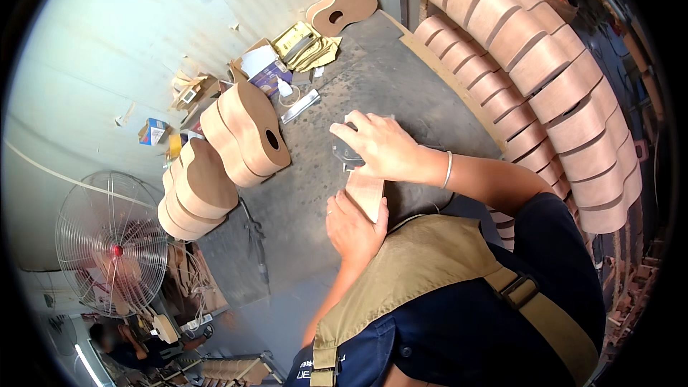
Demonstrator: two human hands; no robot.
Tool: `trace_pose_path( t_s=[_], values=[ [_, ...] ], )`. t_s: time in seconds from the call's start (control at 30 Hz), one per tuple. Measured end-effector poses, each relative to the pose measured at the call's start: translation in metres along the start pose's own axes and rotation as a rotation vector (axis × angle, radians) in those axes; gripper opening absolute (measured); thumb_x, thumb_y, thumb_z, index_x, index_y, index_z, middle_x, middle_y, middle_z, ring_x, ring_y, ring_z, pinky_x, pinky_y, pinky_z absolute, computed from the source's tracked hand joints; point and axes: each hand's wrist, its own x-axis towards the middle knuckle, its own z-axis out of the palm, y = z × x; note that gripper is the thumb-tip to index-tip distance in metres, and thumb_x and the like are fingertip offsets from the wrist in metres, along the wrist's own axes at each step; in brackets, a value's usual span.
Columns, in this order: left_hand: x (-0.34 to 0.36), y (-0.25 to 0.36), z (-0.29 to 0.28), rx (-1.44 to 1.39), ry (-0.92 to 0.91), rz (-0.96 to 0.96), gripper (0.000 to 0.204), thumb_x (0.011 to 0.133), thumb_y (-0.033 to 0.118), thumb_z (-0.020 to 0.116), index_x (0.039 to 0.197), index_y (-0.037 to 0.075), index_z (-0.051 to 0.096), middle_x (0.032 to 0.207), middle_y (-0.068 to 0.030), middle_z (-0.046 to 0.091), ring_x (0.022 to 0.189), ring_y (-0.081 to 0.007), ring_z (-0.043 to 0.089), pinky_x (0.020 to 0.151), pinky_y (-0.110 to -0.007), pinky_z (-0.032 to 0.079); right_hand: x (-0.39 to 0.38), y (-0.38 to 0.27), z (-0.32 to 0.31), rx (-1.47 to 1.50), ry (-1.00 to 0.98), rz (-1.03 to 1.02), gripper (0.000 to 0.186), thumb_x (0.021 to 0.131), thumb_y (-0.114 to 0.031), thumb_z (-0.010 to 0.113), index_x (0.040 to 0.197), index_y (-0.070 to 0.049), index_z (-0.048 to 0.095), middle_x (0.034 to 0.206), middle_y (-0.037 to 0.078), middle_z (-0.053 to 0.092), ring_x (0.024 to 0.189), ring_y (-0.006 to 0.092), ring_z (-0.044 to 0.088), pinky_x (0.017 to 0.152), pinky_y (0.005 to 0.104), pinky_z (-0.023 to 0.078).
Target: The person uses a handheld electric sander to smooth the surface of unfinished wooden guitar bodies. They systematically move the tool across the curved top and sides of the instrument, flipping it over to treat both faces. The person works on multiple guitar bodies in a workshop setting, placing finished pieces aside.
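Observation:
My left hand [352, 229] grips the near end of a pale wooden piece [367, 192], thumb on one side and fingers on the other. Just beyond it, my right hand [383, 147] is curled over a dark grey object [345, 152], perhaps a hand-held tool, touching the far end of the wood. My palm and fingers hide most of that object, so its exact kind does not show. Both hands work over the grey, dusty workbench [315, 172], close to my tan apron [423, 251].
Small guitar bodies [247, 129] stand at the bench's left; another guitar body [344, 3] leans at the back wall. Yellow paper sheets [308, 46], a white bottle [284, 88] and a cable lie nearby. Stacked wooden bodies [530, 50] rise on the right. A fan [111, 244] and a person are left.

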Motion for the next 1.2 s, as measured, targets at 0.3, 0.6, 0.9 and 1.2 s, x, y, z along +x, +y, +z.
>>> trace_pose_path(
  t_s=[0.3,0.6,0.9,1.2],
  values=[
    [-0.012,-0.016,0.013,-0.047,0.164,0.068,0.096,0.087,0.058,0.089,0.142,-0.007,0.045,0.133,-0.0287,0.055,0.125,-0.0487,0.054,0.100,-0.060,0.046,0.010,-0.003,-0.018,0.227,-0.065,0.071,0.068,0.077,-0.030,0.091,0.138,-0.010,0.067,0.121,0.015,0.069,0.102,0.0372,0.074,0.086,0.0504,0.060],
    [-0.010,-0.019,0.016,-0.064,0.287,0.191,0.119,0.077,0.062,0.096,0.155,-0.001,0.034,0.160,-0.0331,0.037,0.150,-0.0527,0.038,0.119,-0.066,0.035,0.009,-0.009,-0.026,0.238,-0.075,0.075,0.067,0.079,-0.030,0.092,0.137,-0.008,0.068,0.118,0.015,0.071,0.102,0.0384,0.074,0.087,0.0490,0.060],
    [-0.006,-0.019,0.014,-0.053,0.309,0.222,0.130,0.075,0.071,0.094,0.164,0.001,0.031,0.164,-0.0329,0.034,0.154,-0.0549,0.035,0.123,-0.071,0.035,0.009,0.002,-0.010,0.210,-0.053,0.091,0.068,0.076,-0.026,0.093,0.137,-0.009,0.067,0.118,0.014,0.069,0.098,0.0376,0.074,0.084,0.0477,0.061],
    [-0.004,-0.016,0.010,-0.055,0.278,0.194,0.130,0.074,0.067,0.097,0.164,0.001,0.030,0.167,-0.0307,0.033,0.158,-0.0523,0.032,0.124,-0.067,0.033,0.006,0.007,-0.008,-0.112,-0.004,-0.027,0.088,0.072,-0.017,0.095,0.151,-0.011,0.057,0.138,0.016,0.059,0.112,0.0373,0.069,0.084,0.0462,0.062]
  ],
)
